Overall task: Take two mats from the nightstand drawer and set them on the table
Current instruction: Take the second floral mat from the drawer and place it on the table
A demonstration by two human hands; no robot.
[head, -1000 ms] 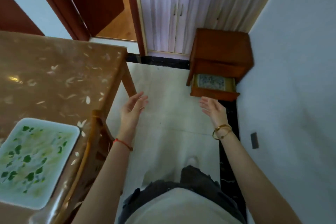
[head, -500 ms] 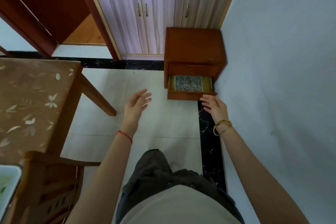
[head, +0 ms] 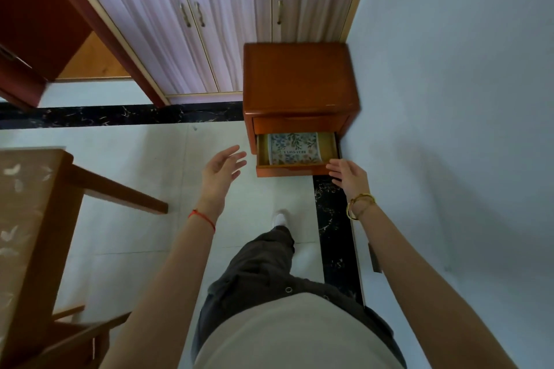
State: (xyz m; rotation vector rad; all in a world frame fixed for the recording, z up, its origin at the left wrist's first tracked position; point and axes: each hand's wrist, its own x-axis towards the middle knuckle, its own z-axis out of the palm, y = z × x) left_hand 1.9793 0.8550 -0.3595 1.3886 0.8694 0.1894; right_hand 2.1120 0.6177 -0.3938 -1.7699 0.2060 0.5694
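Your right hand [head: 347, 174] hangs spread and empty at the open drawer [head: 292, 170] front; your left hand [head: 220, 173], fingers loose, holds nothing beside it. A floral mat [head: 293, 148] lies inside.

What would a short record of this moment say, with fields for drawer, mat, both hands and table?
drawer: wooden, lower one of the orange-brown nightstand, pulled open
mat: floral, rectangular, lying flat inside the drawer
left hand: open, empty, in the air left of the drawer
right hand: open, empty, by the drawer's front right corner
table: brown, leaf-patterned top, at the left edge
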